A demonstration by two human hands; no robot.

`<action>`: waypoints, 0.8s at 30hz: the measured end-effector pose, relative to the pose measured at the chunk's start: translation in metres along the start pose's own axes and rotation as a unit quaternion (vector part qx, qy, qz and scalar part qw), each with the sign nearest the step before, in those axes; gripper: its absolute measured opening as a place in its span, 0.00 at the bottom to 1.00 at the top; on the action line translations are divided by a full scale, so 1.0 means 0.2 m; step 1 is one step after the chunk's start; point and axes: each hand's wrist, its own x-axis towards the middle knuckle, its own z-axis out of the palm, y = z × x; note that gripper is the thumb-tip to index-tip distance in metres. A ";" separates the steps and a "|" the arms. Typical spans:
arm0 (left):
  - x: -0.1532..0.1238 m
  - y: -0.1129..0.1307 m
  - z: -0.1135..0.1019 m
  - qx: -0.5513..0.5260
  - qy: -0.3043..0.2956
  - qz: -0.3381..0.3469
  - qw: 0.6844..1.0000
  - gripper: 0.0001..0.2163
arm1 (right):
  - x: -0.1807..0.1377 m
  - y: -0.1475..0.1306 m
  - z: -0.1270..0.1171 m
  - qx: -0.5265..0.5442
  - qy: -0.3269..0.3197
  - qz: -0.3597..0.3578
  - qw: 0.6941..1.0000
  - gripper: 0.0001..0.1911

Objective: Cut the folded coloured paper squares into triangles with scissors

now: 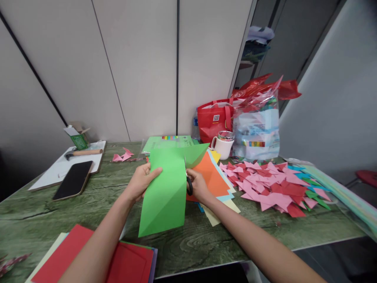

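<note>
My left hand (141, 181) grips the left edge of a green sheet of paper (165, 192), thumb on the front and fingers behind. In my right hand (198, 184) is a pair of scissors (189, 185) with black handles. Its blade stands in a cut that runs up through the sheet, and the strip right of the cut bends away toward the right. Behind my right hand lies a stack of coloured paper, with an orange sheet (210, 175) on top.
Folded pink and red paper pieces (271, 184) are heaped at right. A white mug (223, 145), red bag (213, 122) and plastic bag (256, 129) stand behind. At left are a phone (73, 180), hammer (84, 153) and small box (78, 137). Red paper (131, 263) lies in front.
</note>
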 end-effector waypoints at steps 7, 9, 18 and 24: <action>0.00 0.01 0.00 -0.008 0.002 -0.008 1.000 0.16 | 0.00 0.00 0.00 0.009 0.004 -0.002 1.000 0.11; 0.00 0.01 0.00 -0.006 0.002 -0.005 1.000 0.16 | 0.00 -0.01 0.00 0.004 0.007 -0.003 1.000 0.11; 0.00 0.00 0.00 0.004 -0.003 0.000 1.000 0.15 | 0.00 -0.01 0.00 0.008 0.008 -0.001 1.000 0.10; 0.00 0.00 0.00 -0.003 -0.002 -0.001 1.000 0.16 | 0.00 -0.01 0.01 0.004 0.015 0.002 1.000 0.11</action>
